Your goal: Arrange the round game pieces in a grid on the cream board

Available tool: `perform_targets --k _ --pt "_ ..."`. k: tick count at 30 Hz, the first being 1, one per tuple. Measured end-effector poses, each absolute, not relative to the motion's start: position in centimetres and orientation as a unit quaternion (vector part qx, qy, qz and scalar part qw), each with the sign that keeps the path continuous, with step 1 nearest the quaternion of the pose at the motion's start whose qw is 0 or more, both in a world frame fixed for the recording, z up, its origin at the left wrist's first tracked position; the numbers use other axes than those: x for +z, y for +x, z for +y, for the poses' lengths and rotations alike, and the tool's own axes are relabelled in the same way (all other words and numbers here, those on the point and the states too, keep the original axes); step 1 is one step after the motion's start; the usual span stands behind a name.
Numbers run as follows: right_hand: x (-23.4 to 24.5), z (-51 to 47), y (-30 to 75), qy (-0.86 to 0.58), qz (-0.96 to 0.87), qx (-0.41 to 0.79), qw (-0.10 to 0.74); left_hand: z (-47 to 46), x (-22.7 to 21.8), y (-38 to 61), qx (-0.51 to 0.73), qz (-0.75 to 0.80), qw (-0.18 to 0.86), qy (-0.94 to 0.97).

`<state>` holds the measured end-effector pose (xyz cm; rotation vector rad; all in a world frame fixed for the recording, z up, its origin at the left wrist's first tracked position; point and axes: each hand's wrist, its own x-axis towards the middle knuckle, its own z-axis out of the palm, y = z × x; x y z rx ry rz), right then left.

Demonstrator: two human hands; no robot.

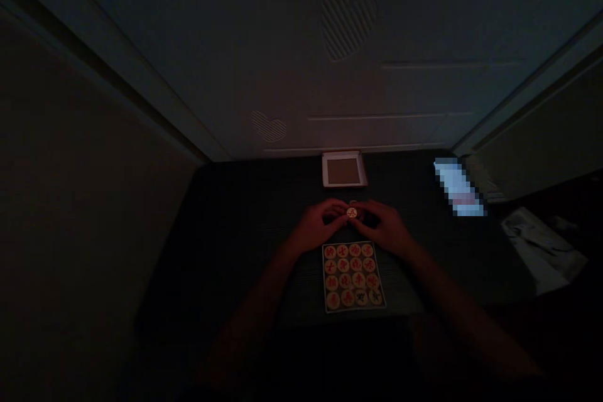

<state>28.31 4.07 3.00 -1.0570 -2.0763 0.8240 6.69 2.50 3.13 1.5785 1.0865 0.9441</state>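
Note:
A round Chinese chess piece point(352, 213) with a dark character is pinched between the fingertips of both hands above the dark table. My left hand point(319, 225) closes on it from the left, its thumb below the curled fingers. From the right, my right hand point(385, 227) meets it with thumb and fingers bent. The edge of another pale disc shows just behind the held piece, mostly hidden by the fingers. Nearer to me lies a square box point(324, 279) with round pieces in rows, mostly with red characters and a couple with dark ones in the front right corner.
A shallow box lid point(325, 171) lies beyond my hands near the pale panel with heart reliefs point(347, 12). A lit phone point(459, 187), blurred out, rests at the table's right. White papers or packaging point(541, 248) lie past the right edge. The room is very dim.

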Motion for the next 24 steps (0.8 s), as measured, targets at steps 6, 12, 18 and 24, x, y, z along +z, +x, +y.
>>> perform_targets --k 6,12,18,24 --pt "3.13 4.06 28.29 -0.405 -0.793 0.314 0.33 2.44 3.32 6.83 0.395 0.449 0.475 0.645" --pt "2.7 4.25 28.39 -0.379 -0.798 0.309 0.352 2.54 3.03 6.61 0.39 0.45 0.471 0.651" --pt "2.92 4.08 28.42 -0.396 -0.785 0.313 0.36 2.58 2.65 6.43 0.393 0.458 0.457 0.653" --pt "2.81 4.28 28.69 -0.445 -0.718 0.36 0.397 2.52 2.61 6.46 0.403 0.489 0.403 0.66"
